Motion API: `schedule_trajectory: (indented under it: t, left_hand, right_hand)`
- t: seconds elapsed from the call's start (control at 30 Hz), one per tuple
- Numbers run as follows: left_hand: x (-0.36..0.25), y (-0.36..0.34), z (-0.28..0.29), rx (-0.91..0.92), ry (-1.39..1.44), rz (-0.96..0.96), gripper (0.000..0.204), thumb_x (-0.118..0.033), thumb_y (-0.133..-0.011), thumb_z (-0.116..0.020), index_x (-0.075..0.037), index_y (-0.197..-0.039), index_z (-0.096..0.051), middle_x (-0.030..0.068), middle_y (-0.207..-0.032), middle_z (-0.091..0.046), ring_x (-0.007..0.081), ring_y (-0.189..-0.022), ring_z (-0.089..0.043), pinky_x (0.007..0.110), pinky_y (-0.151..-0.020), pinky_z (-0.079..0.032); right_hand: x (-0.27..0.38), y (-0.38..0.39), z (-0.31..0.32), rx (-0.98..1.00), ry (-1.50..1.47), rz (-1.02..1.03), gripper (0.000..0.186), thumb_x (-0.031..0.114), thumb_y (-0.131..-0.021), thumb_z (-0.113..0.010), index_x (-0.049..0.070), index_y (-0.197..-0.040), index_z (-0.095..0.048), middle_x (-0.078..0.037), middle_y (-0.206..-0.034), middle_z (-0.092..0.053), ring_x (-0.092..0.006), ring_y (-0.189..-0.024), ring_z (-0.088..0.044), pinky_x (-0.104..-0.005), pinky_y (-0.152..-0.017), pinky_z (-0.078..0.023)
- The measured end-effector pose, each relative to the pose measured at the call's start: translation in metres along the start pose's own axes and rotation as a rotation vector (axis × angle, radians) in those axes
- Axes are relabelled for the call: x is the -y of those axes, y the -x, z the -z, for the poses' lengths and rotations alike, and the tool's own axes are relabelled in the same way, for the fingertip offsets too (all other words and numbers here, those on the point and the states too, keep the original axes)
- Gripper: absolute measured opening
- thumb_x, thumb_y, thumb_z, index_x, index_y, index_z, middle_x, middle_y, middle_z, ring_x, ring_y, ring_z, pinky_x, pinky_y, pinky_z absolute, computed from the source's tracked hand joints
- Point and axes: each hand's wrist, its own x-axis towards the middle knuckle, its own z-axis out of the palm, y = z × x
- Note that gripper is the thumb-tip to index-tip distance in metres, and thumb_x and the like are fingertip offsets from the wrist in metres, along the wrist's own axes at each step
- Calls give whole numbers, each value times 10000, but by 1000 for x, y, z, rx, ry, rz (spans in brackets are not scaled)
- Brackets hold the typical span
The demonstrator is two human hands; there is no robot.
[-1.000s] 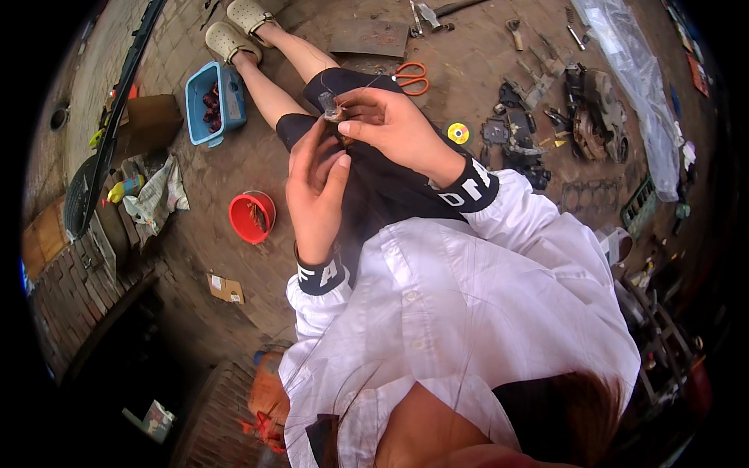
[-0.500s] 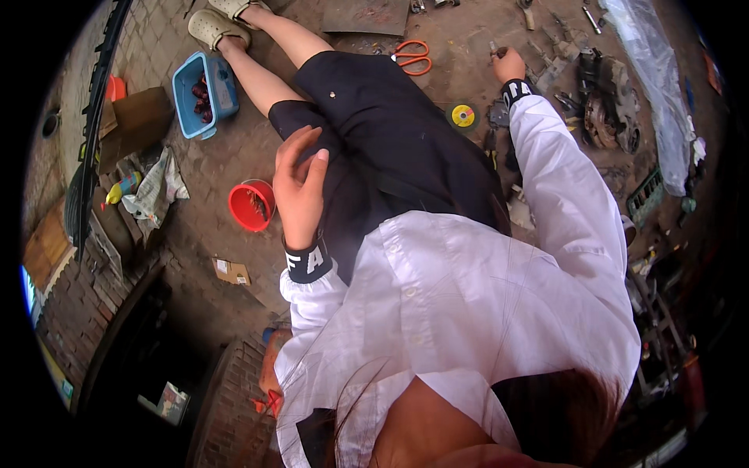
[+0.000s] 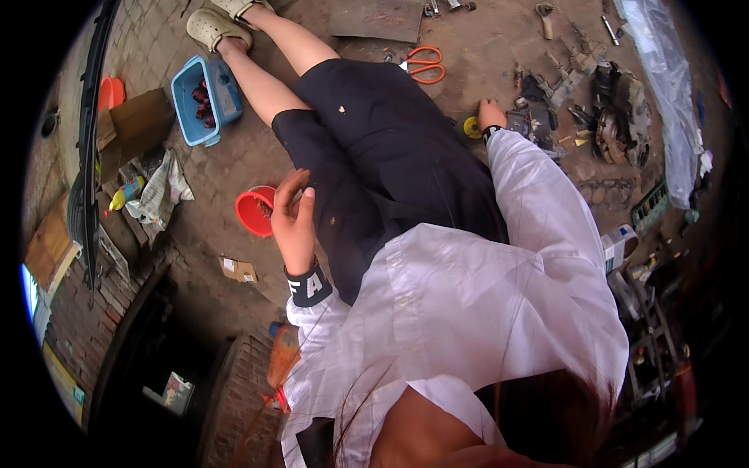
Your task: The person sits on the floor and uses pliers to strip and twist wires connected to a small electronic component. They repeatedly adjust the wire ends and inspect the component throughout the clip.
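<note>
My left hand point(image 3: 295, 225) hovers above my left thigh beside a red bucket point(image 3: 253, 212). Its fingers are loosely bent, the thumb stands apart, and nothing is in it. Small dark bits lie inside the bucket. On the ground right of my legs, my right hand point(image 3: 491, 115) is closed, seen from its back. What it holds, if anything, is hidden. It is right beside a round yellow disc point(image 3: 471, 127), which it partly covers. Farther out lie scissors with orange handles point(image 3: 425, 64).
At the far left stands a light-blue basin point(image 3: 187, 117) with dark reddish lumps in it. Greasy metal parts point(image 3: 624, 125) and small tools are strewn to the right, beside a clear plastic sheet point(image 3: 663, 86). A flat metal plate point(image 3: 376, 19) lies beyond my knees.
My right hand has come back toward me and a little left, from among the metal parts to the yellow disc. My left hand has sunk slightly, staying open.
</note>
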Motion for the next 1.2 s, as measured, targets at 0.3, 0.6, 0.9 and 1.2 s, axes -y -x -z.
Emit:
schedule_trajectory:
  t: [0.3,0.6,0.9,1.2]
  left_hand:
    - [-3,-14,-1,13,12,-40,266,-4,-899,-569,34,-1162,-579,108,-1204,-575,169,-1096,-560,274,-927,-451]
    - [-24,-21,-54,100,71,-164,213,-12,-886,-577,12,-1090,-632,91,-1115,-604,154,-1003,-596,259,-842,-487]
    - [-100,-9,-129,113,-173,-903,265,-54,-842,-611,-34,-1105,-636,117,-1141,-604,277,-1049,-577,333,-875,-469]
    - [-82,42,-70,77,-76,-554,188,-105,-929,-555,-7,-1062,-644,75,-881,-681,165,-775,-629,278,-702,-478]
  right_hand:
    - [-27,-29,28,230,392,290,216,97,-866,-491,84,-1041,-617,-145,-1049,-651,-342,-991,-627,-444,-796,-523]
    - [-4,47,198,-684,-584,217,125,135,-872,-622,42,-946,-584,-144,-854,-664,-297,-755,-653,-365,-685,-507]
    - [65,166,316,-683,-1803,385,86,91,-946,-544,20,-984,-514,-119,-922,-648,-130,-734,-591,-248,-671,-486]
    - [177,253,284,93,-1848,619,187,96,-925,-590,-17,-1068,-548,-140,-943,-669,-130,-765,-627,-238,-694,-513]
